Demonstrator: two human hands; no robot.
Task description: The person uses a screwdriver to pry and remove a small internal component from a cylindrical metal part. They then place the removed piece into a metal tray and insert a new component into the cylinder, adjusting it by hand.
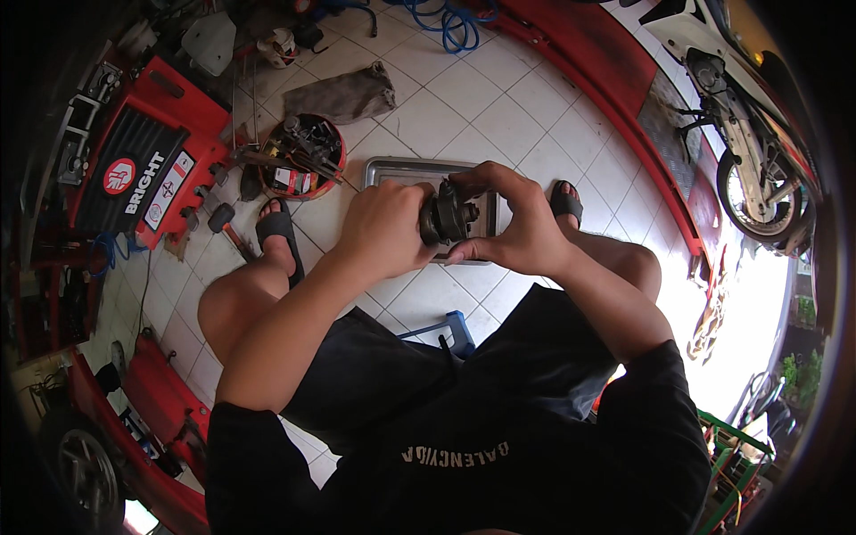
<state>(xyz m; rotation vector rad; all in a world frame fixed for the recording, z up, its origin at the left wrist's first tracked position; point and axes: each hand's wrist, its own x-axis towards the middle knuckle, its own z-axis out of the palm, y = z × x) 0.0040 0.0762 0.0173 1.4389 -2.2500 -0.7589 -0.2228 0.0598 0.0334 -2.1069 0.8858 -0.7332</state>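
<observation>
Between my two hands, above a shallow metal tray (pixel 401 164), is a dark, round metal machine part (pixel 448 217) with a stepped stub on its right side. My left hand (pixel 385 227) is closed around the part's left side, its fingers partly hidden behind it. From the right, my right hand (pixel 528 223) curves about the same part, index finger over the top and thumb at the lower edge. Its other fingers are mostly out of sight. The tray lies on the floor beneath, largely covered by my hands.
A round tub (pixel 334 143) of tools and a grey rag (pixel 343 94) lie ahead on the left. Near my left foot is a hammer (pixel 230 230). A red machine (pixel 165 147) stands left, a red rail (pixel 615 107) and motorcycle (pixel 753 169) right. Something blue (pixel 460 334) sits between my legs.
</observation>
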